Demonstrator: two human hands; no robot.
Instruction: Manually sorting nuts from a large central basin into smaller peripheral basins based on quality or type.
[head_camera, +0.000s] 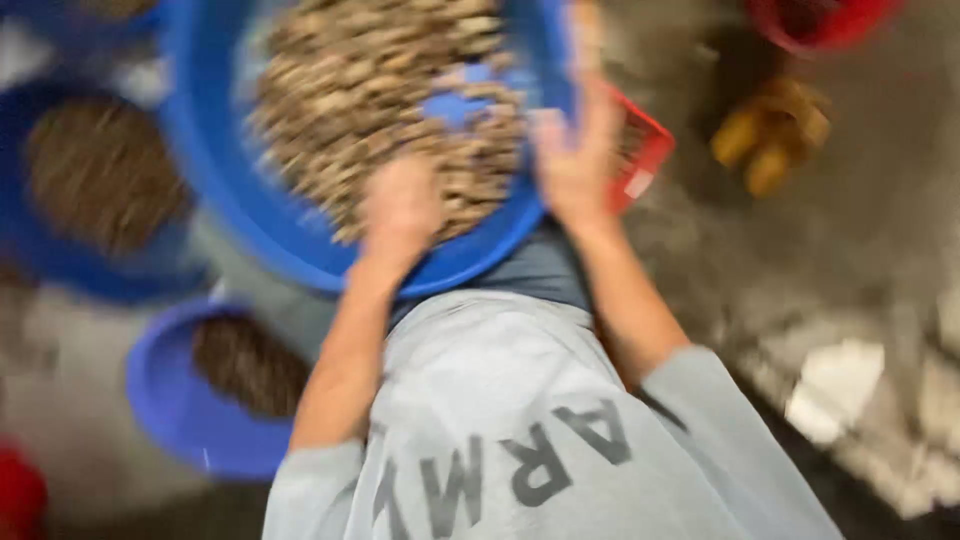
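A large blue basin (215, 150) sits in front of me, filled with small brown pieces (380, 90) that are too blurred to name. My left hand (400, 205) rests in the pile near the basin's near rim, fingers curled down into the pieces. Over the basin's right rim is my right hand (575, 160), fingers spread and pointing up, nothing visible in it. Both forearms are bare and come from grey short sleeves. The whole view is motion-blurred.
Two more blue bowls hold brown material: one at the left (95, 180), one at the lower left (215, 385). A red crate (645, 155) lies behind my right hand. A red tub (815, 25) and yellow-brown object (770, 135) sit on the grey floor at right.
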